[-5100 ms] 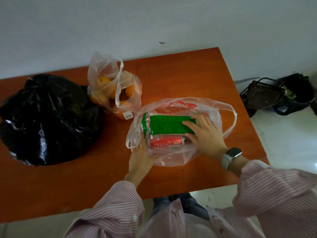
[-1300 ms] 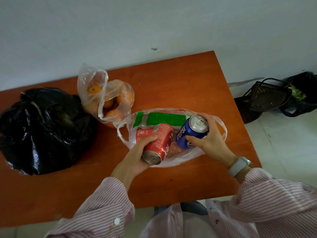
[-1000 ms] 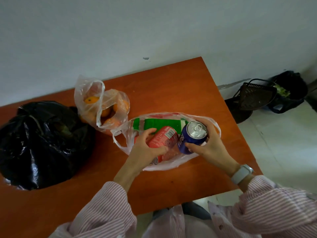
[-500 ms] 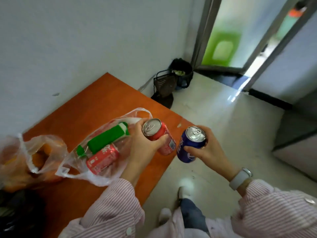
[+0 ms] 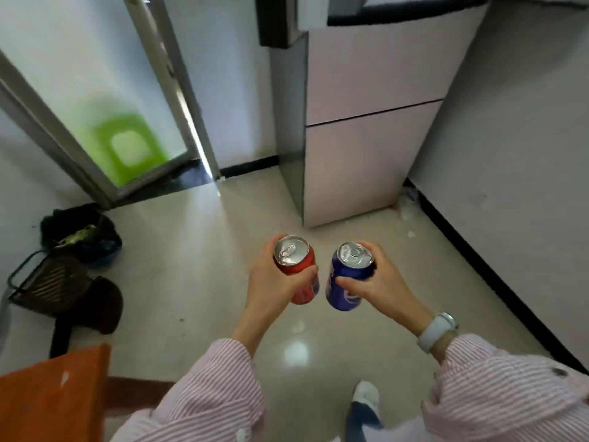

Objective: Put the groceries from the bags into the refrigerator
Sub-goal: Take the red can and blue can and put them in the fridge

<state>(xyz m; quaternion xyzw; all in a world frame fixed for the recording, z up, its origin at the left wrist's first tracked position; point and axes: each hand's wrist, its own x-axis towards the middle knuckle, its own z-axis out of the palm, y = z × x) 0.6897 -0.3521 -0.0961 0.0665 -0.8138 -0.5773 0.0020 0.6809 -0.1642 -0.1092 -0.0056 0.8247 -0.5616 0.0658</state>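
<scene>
Red can (image 5: 294,269) upright in the left hand (image 5: 274,282), blue can (image 5: 347,279) upright in the right hand (image 5: 379,279), fingers curled round each, tops up. Both held side by side, apart, above the pale floor (image 5: 197,269), forearms in striped sleeves reaching forward. Ahead, closed refrigerator (image 5: 366,122). Corner of the orange surface (image 5: 47,397) at lower left.

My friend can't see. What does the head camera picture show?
A person's left hand holds a red can and the right hand a blue can, both upright, above a pale floor. Ahead stands a shut refrigerator.
</scene>
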